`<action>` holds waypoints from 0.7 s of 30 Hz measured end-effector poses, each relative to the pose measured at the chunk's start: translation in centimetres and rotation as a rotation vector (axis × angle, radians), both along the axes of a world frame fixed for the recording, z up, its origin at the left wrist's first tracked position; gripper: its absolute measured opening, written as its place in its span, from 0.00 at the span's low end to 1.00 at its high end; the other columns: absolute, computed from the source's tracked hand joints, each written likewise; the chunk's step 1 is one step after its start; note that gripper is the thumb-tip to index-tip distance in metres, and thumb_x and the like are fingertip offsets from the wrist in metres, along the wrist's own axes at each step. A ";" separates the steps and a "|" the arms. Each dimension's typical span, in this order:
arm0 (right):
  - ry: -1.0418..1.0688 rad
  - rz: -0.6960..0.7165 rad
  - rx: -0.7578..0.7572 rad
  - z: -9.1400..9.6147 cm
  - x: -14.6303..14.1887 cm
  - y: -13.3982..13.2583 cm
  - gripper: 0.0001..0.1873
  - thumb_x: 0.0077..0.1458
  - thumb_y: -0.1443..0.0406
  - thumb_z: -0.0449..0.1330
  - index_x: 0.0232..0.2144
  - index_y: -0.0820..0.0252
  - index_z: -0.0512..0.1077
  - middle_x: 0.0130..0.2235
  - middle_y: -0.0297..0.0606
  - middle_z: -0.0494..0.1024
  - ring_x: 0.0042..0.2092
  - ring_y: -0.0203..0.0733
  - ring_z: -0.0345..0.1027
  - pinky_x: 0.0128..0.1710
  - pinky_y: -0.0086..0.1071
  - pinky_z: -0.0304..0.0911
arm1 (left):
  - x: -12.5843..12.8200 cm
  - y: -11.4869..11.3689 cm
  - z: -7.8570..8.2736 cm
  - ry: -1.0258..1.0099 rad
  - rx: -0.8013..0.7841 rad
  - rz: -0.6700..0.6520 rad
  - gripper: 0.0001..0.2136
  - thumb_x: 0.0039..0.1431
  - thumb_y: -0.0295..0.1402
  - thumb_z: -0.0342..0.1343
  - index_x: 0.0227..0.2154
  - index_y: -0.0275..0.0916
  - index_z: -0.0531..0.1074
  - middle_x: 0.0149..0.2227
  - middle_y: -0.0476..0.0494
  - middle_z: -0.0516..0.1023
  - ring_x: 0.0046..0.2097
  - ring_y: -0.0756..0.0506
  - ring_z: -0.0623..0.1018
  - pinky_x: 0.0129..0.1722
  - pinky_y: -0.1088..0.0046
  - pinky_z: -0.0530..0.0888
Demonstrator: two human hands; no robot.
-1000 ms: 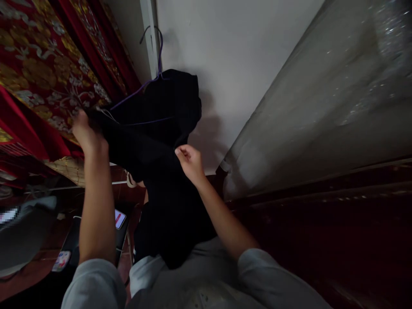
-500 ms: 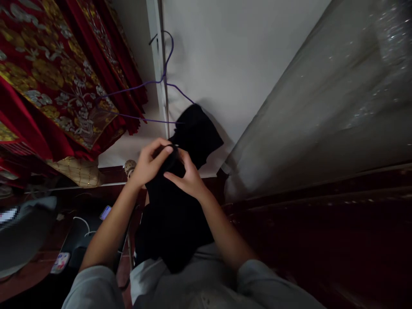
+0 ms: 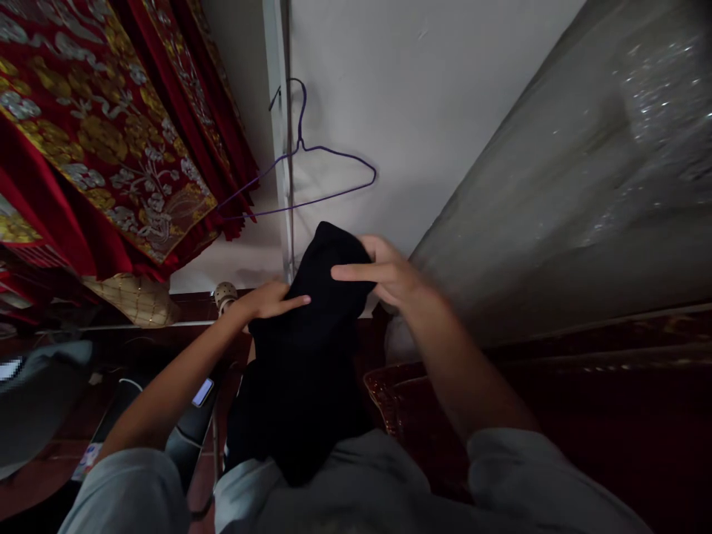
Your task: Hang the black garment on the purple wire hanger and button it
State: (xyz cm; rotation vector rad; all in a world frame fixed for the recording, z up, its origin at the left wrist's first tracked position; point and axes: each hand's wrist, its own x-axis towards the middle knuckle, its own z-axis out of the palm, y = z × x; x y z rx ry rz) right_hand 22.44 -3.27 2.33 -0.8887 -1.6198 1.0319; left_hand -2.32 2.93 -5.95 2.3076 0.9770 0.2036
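A black garment (image 3: 311, 348) hangs in front of me, held up by both hands; its exact kind is hard to make out in the dark. My left hand (image 3: 271, 300) grips its left edge, thumb lying across the front of the cloth. My right hand (image 3: 383, 271) holds the upper right part, thumb on the front and the other fingers behind the fabric. Just above the cloth, a thin purple wire hanger (image 3: 334, 150) hangs bare by its hook from a pale vertical rail.
Red robes with gold and silver embroidery (image 3: 111, 141) hang at the upper left. A grey plastic-covered bulk (image 3: 534, 215) fills the right side. A person with a phone (image 3: 202, 392) nearby sits at the lower left. A beige clog (image 3: 225, 294) stands by the wall.
The garment's upper part has come down off the hanger, which now hangs bare. My right hand has moved right and my left slightly down, spreading the cloth apart.
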 end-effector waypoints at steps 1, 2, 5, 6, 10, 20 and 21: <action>-0.065 -0.017 0.037 0.6 0.6 0.5 0.17 0.44 0.54 0.73 0.25 0.59 0.73 0.26 0.37 0.73 0.32 0.44 0.70 0.30 0.35 0.65 | -1.2 0.4 0.2 0.090 0.064 -0.010 0.30 0.67 0.61 0.48 0.30 0.39 0.80 0.36 0.37 0.84 0.44 0.36 0.83 0.63 0.49 0.69; -0.119 -0.076 0.098 1.0 1.0 1.3 0.14 0.43 0.60 0.73 0.25 0.59 0.72 0.25 0.34 0.71 0.31 0.41 0.68 0.30 0.33 0.63 | -2.4 0.9 0.7 0.170 0.138 -0.004 0.28 0.67 0.59 0.51 0.32 0.38 0.81 0.38 0.37 0.84 0.48 0.35 0.82 0.68 0.44 0.62; -0.159 -0.347 0.309 1.2 1.4 5.8 0.08 0.44 0.71 0.67 0.26 0.58 0.70 0.21 0.28 0.65 0.27 0.37 0.62 0.30 0.31 0.59 | -6.4 2.0 2.9 0.386 0.345 0.102 0.20 0.65 0.52 0.56 0.44 0.40 0.81 0.48 0.37 0.83 0.60 0.32 0.75 0.71 0.35 0.46; -0.128 -0.400 0.331 0.8 1.2 7.8 0.08 0.45 0.72 0.65 0.27 0.57 0.70 0.21 0.27 0.66 0.27 0.37 0.63 0.31 0.32 0.61 | -7.5 2.1 3.8 0.445 0.408 0.164 0.20 0.65 0.49 0.57 0.48 0.40 0.80 0.52 0.36 0.82 0.63 0.31 0.73 0.71 0.35 0.46; 0.042 -0.433 0.209 -3.0 -1.1 15.7 0.03 0.55 0.68 0.62 0.30 0.54 0.73 0.34 0.34 0.78 0.44 0.42 0.73 0.48 0.36 0.68 | -10.7 1.2 6.0 0.612 0.525 0.339 0.16 0.68 0.42 0.54 0.49 0.39 0.80 0.52 0.32 0.82 0.59 0.33 0.76 0.64 0.51 0.67; -0.126 -0.698 0.151 -8.7 1.6 16.4 0.23 0.51 0.68 0.68 0.14 0.54 0.59 0.20 0.27 0.56 0.27 0.35 0.52 0.31 0.34 0.58 | -11.1 -1.7 7.2 0.407 0.566 0.611 0.17 0.71 0.36 0.44 0.40 0.37 0.79 0.45 0.30 0.84 0.48 0.33 0.83 0.50 0.57 0.76; -0.132 -0.710 0.187 -8.3 2.6 15.8 0.24 0.51 0.67 0.68 0.15 0.54 0.58 0.20 0.27 0.55 0.26 0.35 0.51 0.30 0.34 0.58 | -10.7 -1.7 7.7 0.393 0.582 0.639 0.16 0.70 0.35 0.45 0.37 0.38 0.78 0.41 0.31 0.84 0.45 0.33 0.83 0.48 0.56 0.76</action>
